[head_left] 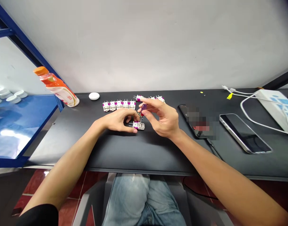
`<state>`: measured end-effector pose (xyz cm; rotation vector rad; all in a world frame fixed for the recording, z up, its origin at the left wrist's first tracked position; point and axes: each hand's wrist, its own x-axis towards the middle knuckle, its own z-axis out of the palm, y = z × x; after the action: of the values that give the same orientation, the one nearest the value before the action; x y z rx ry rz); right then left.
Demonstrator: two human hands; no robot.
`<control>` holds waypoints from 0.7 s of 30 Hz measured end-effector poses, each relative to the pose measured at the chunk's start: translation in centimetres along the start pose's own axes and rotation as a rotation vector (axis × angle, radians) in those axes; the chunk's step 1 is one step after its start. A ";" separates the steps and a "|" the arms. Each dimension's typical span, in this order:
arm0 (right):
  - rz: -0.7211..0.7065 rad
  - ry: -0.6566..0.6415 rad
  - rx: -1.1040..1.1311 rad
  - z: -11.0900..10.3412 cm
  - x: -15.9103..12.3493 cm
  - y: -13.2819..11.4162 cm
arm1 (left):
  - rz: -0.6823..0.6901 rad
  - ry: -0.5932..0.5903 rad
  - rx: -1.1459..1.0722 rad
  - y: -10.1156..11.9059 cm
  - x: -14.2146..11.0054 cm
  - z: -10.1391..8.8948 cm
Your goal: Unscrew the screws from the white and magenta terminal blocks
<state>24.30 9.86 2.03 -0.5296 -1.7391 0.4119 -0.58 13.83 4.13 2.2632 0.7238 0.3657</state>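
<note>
A small white-and-purple part (138, 125) with thin metal prongs lies on the black table. My left hand (120, 121) grips it from the left, thumb on the near side and fingers on the far side. In a pinch of thumb and fingers, my right hand (164, 117) has a small screwdriver (144, 108) with a purple handle. Its thin shaft points down at the part; whether the tip touches cannot be seen clearly. Behind my left hand, several similar parts (119, 104) stand in a row. More of them (160, 99) are partly hidden behind my right hand.
On the left are an orange-capped bottle (60, 89) and a white oval object (94, 96). To the right lie a dark phone (190, 117) with a cable, another phone (245, 133), and a white box (273, 103) with white cords. A wall (146, 47) rises behind the table (139, 157).
</note>
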 end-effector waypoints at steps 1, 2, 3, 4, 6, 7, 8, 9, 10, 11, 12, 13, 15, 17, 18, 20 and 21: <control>0.025 -0.026 0.021 0.0 0.0 -0.1 | 0.012 0.003 0.007 0.0 0.0 0.0; 0.031 -0.047 0.026 0.0 0.0 -0.1 | 0.021 0.013 0.020 -0.1 0.0 0.1; 0.013 -0.055 0.014 0.0 0.0 -0.2 | 0.030 0.025 0.035 -0.2 0.0 0.1; -0.021 -0.050 -0.011 0.0 0.0 -0.2 | 0.035 0.037 0.047 -0.2 0.0 0.2; -0.083 -0.014 -0.064 0.0 0.1 -0.1 | 0.043 0.050 0.061 -0.3 0.0 0.3; -0.092 0.000 -0.075 0.0 0.1 -0.1 | 0.046 0.047 0.061 -0.3 0.1 0.3; -0.080 0.005 -0.070 0.1 0.0 -0.1 | 0.049 0.042 0.060 -0.3 0.1 0.4; -0.048 -0.001 -0.052 0.1 0.0 -0.1 | 0.051 0.036 0.059 -0.3 0.1 0.4; -0.010 -0.017 -0.029 0.2 0.0 -0.1 | 0.051 0.030 0.060 -0.2 0.1 0.4; 0.021 -0.037 -0.008 0.2 -0.1 -0.1 | 0.049 0.029 0.062 -0.2 0.1 0.3; 0.034 -0.052 0.005 0.2 -0.1 -0.1 | 0.045 0.031 0.064 -0.2 0.1 0.3; 0.027 -0.059 0.007 0.2 -0.1 -0.1 | 0.041 0.035 0.066 -0.1 0.1 0.3; -0.034 -0.036 -0.019 0.2 0.0 0.0 | 0.036 0.045 0.070 -0.1 0.1 0.3; -0.087 0.003 -0.050 0.1 0.0 0.0 | 0.049 0.047 0.065 -0.2 0.1 0.4; -0.085 0.009 -0.051 0.1 0.0 0.0 | 0.056 0.042 0.063 -0.2 0.1 0.4; -0.029 -0.016 -0.021 0.0 -0.1 0.0 | 0.066 0.031 0.065 -0.3 0.1 0.4; 0.006 -0.040 0.003 0.0 -0.1 0.0 | 0.067 0.031 0.069 -0.3 0.1 0.4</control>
<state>24.30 9.84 1.91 -0.5284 -1.7757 0.4320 -0.45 13.81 3.61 2.3555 0.6874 0.4138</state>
